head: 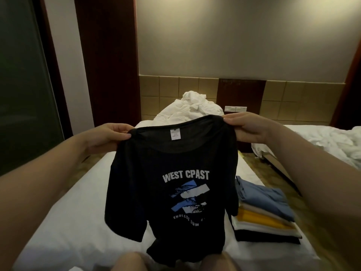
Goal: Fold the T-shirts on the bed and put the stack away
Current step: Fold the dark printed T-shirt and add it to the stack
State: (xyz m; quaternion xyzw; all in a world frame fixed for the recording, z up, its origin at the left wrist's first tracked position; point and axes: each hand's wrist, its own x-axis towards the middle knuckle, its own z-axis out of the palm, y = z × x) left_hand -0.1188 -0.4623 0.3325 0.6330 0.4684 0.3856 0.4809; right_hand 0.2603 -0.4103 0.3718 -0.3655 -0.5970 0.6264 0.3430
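A black T-shirt (148, 192) with a white "WEST CPAST" print and a blue graphic hangs in the air over the white bed (78, 202), its front toward me. My left hand (109, 136) pinches its left shoulder and my right hand (248, 127) pinches its right shoulder. The hem droops to the sheet near my knees. To the right on the bed lies a stack of folded T-shirts (265, 212), blue on top, then cream, yellow, white and black below.
A crumpled white duvet (187, 110) is heaped at the far end of the bed. A second bed with rumpled white sheets (328, 141) stands at the right across a narrow floor gap. A dark wooden post (107, 55) and glass panel rise at the left.
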